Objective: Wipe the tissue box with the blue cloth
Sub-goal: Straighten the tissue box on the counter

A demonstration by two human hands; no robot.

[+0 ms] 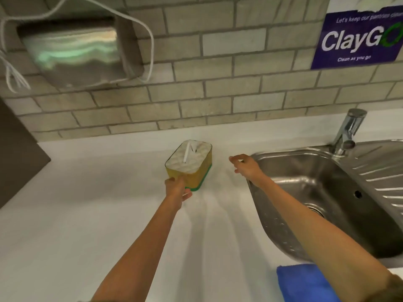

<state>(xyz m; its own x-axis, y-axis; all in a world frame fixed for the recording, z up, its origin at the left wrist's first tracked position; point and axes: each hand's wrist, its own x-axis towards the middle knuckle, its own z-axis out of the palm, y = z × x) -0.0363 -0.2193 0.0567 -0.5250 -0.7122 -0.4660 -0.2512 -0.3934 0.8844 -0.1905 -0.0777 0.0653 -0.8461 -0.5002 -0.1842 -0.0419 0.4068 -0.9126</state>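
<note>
A yellow tissue box [192, 164] with a white top and a green base stands on the white counter near the back wall, a tissue sticking up from its slot. My left hand [176, 188] grips the box at its near left corner. My right hand [245, 165] hovers to the right of the box, fingers apart, holding nothing and not touching it. The folded blue cloth [303, 282] lies on the counter at the near right, partly hidden under my right forearm.
A steel sink [327, 192] with a chrome tap [349, 131] fills the right side. The white counter [87, 214] stretches left to a dark panel [19, 153]. On the tiled wall hang a metal dispenser [76, 55] and a blue poster [357, 38].
</note>
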